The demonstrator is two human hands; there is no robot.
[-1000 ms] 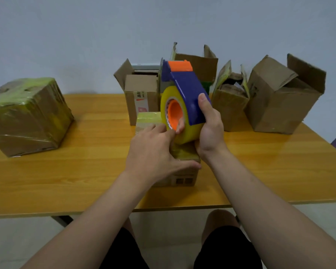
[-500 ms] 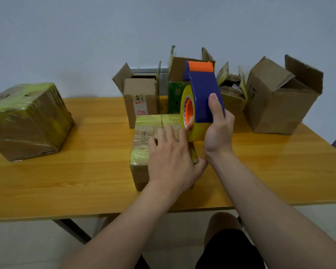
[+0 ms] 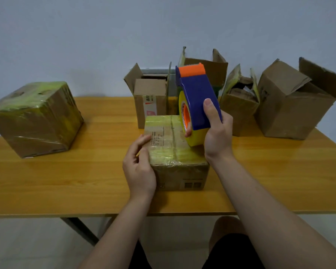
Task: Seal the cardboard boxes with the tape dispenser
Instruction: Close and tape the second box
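Near the front edge of a wooden table [image 3: 85, 181]: a small taped box [image 3: 173, 144], top covered in yellowish tape. At this box's left edge, left hand [image 3: 139, 166], thumb on the top, fingers curled against the side, holding it. Over the box's right rear corner, right hand [image 3: 217, 133] clamped round a blue tape dispenser [image 3: 198, 100], thumb up its back, a fingertip showing at the roll's orange core. Dispenser upright, orange cutter uppermost, yellow roll lowest, touching or just above the box top; hard to tell which. Far left of the box, a larger wrapped box [image 3: 35, 119]. Behind the box, four open cardboard boxes [image 3: 150, 101], flaps up.
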